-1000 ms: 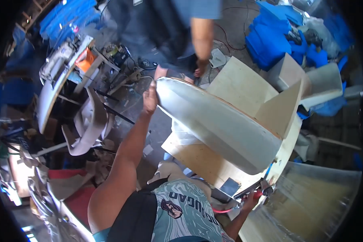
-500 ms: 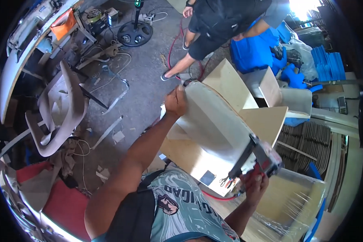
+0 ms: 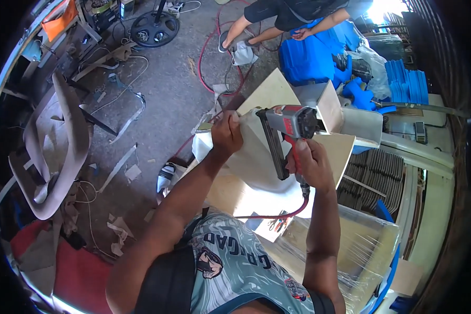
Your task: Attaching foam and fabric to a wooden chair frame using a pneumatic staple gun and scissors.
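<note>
My right hand (image 3: pixel 314 163) is wrapped round the red handle of a pneumatic staple gun (image 3: pixel 276 137) with a grey head. A red air hose (image 3: pixel 282 215) runs from the base of its handle. The gun's nose meets the far edge of a pale, curved panel (image 3: pixel 254 165) covered in light grey material. My left hand (image 3: pixel 227 135) is closed on the panel's far-left edge, just left of the nose. What exactly its fingers pinch is partly hidden. Beneath the panel is a light wooden board surface (image 3: pixel 220 193).
Scissors and pliers (image 3: pixel 278 222) lie close to my body. Upright plywood boards (image 3: pixel 272 89) stand beyond the panel. A co-worker's hand (image 3: pixel 301 34) is near blue covered pieces (image 3: pixel 306 57). An upholstered chair shell (image 3: pixel 63 141) is at left. A plastic-wrapped piece (image 3: pixel 361 251) stands at right.
My right hand has brought the staple gun from the panel's near right end up to its far edge by my left hand. The co-worker has bent down, with a white bag by the feet.
</note>
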A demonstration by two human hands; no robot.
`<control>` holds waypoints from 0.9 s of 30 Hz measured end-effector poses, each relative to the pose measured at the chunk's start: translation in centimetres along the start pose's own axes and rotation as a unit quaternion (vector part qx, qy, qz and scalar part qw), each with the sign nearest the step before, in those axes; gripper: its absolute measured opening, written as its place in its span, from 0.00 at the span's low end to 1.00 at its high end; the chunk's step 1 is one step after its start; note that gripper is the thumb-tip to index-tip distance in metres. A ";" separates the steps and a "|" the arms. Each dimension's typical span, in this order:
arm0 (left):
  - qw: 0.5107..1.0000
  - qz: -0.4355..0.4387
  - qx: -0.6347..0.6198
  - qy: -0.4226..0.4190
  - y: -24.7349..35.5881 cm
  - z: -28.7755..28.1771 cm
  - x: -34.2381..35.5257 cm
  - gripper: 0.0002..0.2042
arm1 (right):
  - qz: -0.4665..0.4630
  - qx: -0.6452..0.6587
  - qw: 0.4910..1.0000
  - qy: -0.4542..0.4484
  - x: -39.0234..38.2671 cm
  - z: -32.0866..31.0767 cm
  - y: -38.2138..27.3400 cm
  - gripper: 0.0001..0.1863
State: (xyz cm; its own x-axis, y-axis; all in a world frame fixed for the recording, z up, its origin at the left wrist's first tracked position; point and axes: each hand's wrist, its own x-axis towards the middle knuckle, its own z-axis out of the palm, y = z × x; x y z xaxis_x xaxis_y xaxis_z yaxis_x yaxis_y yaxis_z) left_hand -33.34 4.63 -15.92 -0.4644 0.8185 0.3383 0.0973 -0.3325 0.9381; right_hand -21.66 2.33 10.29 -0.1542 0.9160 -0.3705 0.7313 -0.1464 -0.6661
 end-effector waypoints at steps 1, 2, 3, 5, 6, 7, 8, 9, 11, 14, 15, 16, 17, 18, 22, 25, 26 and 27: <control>1.000 -0.003 -0.002 0.002 0.2 0.0 0.1 0.11 | 0.002 -0.023 1.000 -0.014 0.3 -0.1 0.4 0.28; 1.000 -0.003 -0.013 0.011 0.4 0.0 0.1 0.10 | 0.004 -0.026 1.000 -0.015 0.5 0.0 0.2 0.28; 1.000 -0.003 -0.023 0.019 0.5 0.0 0.1 0.09 | 0.017 -0.032 0.999 -0.016 0.6 0.3 -0.1 0.27; 1.000 0.001 -0.022 0.023 0.9 0.0 0.3 0.08 | 0.032 -0.038 0.999 -0.018 0.8 0.3 -0.3 0.27; 0.999 0.008 -0.019 0.026 1.0 0.0 0.3 0.08 | 0.026 -0.044 0.998 -0.023 0.9 0.3 -0.4 0.27; 0.999 0.007 -0.019 0.026 0.9 0.0 0.2 0.08 | 0.020 -0.049 0.998 -0.027 1.0 0.3 -0.4 0.27; 1.000 -0.007 -0.019 0.020 0.9 0.0 0.2 0.08 | 0.021 -0.048 0.998 -0.027 1.0 0.4 -0.6 0.27; 0.999 -0.022 -0.020 0.013 0.9 -0.1 0.1 0.08 | 0.019 -0.044 0.998 -0.026 1.0 0.5 -1.0 0.27; 0.999 -0.017 -0.030 0.022 0.9 -0.1 0.2 0.08 | 0.020 -0.038 0.999 -0.024 1.1 0.5 -1.8 0.27; 0.999 -0.013 -0.037 0.029 1.0 0.0 0.2 0.10 | 0.025 -0.084 0.996 -0.029 1.6 0.9 -2.6 0.27; 0.999 -0.017 -0.031 0.031 1.0 0.1 0.2 0.10 | 0.025 -0.083 0.996 -0.030 1.6 0.8 -2.7 0.27; 0.999 -0.017 -0.031 0.031 1.0 0.1 0.2 0.10 | 0.039 -0.114 0.992 -0.037 1.5 0.6 -3.0 0.27; 0.999 -0.008 -0.026 0.034 0.9 0.1 0.2 0.10 | 0.053 -0.144 0.987 -0.044 1.5 0.5 -3.2 0.26; 0.999 0.002 -0.022 0.037 0.9 0.2 0.2 0.10 | 0.053 -0.145 0.987 -0.044 1.5 0.6 -3.2 0.26; 1.000 -0.020 -0.013 0.018 0.6 0.0 0.0 0.13 | 0.053 -0.126 0.990 -0.035 1.3 0.6 -2.5 0.24; 0.999 -0.013 -0.019 0.023 0.8 -0.2 0.1 0.10 | 0.038 -0.100 0.994 -0.028 0.9 0.3 -0.8 0.25; 0.999 0.001 -0.027 0.034 1.0 -0.1 0.2 0.10 | 0.030 -0.095 0.995 -0.020 0.7 0.2 -0.4 0.26; 0.998 0.015 -0.035 0.046 1.1 0.1 0.3 0.10 | 0.028 -0.097 0.995 -0.022 0.3 0.0 0.0 0.26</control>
State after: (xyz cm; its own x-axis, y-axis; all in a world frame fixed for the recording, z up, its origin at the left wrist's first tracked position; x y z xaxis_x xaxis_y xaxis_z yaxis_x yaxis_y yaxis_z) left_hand -33.28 4.49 -14.75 -0.5406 0.7627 0.3550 0.0527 -0.3904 0.9191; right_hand -21.72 2.59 10.15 -0.1352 0.8905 -0.4344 0.8532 -0.1183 -0.5080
